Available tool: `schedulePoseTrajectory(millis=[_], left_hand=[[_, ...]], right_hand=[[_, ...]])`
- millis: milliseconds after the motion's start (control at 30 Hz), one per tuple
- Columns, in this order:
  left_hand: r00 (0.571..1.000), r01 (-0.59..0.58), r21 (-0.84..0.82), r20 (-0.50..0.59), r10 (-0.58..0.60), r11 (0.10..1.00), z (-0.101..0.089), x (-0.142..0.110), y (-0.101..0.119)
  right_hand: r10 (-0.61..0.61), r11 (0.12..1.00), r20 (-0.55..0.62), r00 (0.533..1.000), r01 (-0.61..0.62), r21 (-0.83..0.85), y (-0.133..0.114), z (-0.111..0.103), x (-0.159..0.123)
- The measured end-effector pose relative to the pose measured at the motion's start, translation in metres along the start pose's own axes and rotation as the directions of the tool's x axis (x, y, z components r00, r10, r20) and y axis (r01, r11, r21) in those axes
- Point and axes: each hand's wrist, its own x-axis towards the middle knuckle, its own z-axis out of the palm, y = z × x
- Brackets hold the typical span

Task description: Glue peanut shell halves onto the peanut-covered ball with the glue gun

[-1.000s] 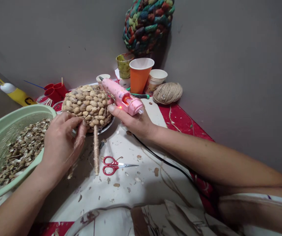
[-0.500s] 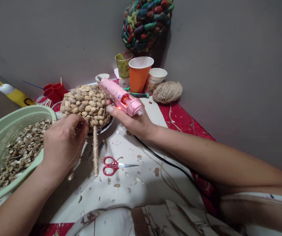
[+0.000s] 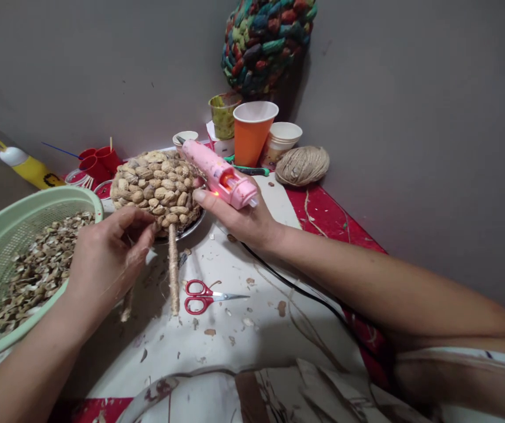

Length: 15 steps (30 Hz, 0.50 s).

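In the head view, my right hand (image 3: 252,220) is closed around a pink hot glue gun (image 3: 217,170). An orange-red light glows on the gun, and its dark nozzle points up and left above a peanut-covered dome (image 3: 158,182). The dome rests on a shiny metal dish, and a twine-wrapped stick (image 3: 174,270) juts from its near side. My left hand (image 3: 111,249) is at the dome's lower left edge, with fingers curled and thumb and forefinger drawn together. Whatever lies between those fingertips is too small to make out.
A green basket (image 3: 96,202) of shell pieces stands at left. Red-handled scissors (image 3: 199,298) lie in front among scraps. Behind are an orange paper cup (image 3: 252,138), a twine ball (image 3: 303,166), red cups (image 3: 96,167) and a colourful peanut-covered piece (image 3: 265,47). A black cord (image 3: 292,286) crosses the table.
My left hand has drawn slightly left and back from the stick, its thumb lower and a little farther from the forefinger. The right hand keeps the glue gun nearly still.
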Motion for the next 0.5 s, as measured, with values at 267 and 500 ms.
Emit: schedulePoseTrajectory(millis=[267, 500], left_hand=[[0.997, -0.067, 0.035, -0.048, 0.069, 0.997, 0.0020, -0.0011, 0.0056], [1.000, 0.018, 0.004, 0.002, -0.018, 1.000, -0.0033, -0.0089, 0.0055]], right_hand=[[-0.011, 1.000, 0.004, 1.000, 0.011, -0.012, 0.0009, -0.0001, 0.0006], [-0.012, 1.000, 0.007, 1.000, 0.013, -0.014, -0.0007, -0.0004, 0.0005]])
